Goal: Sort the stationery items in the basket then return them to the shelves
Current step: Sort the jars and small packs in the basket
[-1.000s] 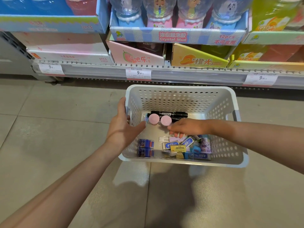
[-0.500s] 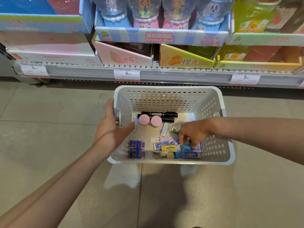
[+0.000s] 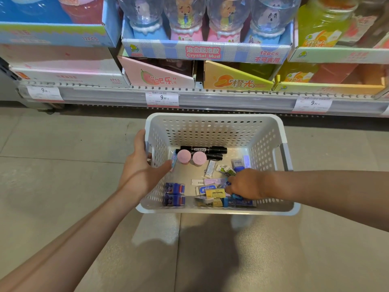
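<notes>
Holding the white basket (image 3: 212, 121) by its left wall, the left hand (image 3: 141, 167) steadies it while the right hand (image 3: 245, 184) digs in the small erasers (image 3: 212, 193) at middle-bottom, its fingers hidden, so I cannot tell its hold, and little packs could slip or mix.

My left forearm ran from the lower left corner of the frame up toward the centre, bare to the wrist. My left hand (image 3: 140, 167) gripped the left wall of the basket (image 3: 212, 121), thumb outside and pointing up, fingers (image 3: 166, 165) curled over the rim to the inside. My right forearm entered from the right edge, nearly level across the frame. My right hand (image 3: 245, 184) lay palm down in the lower right of the basket, its fingertips bent downward; what they touched could not be made out.
</notes>
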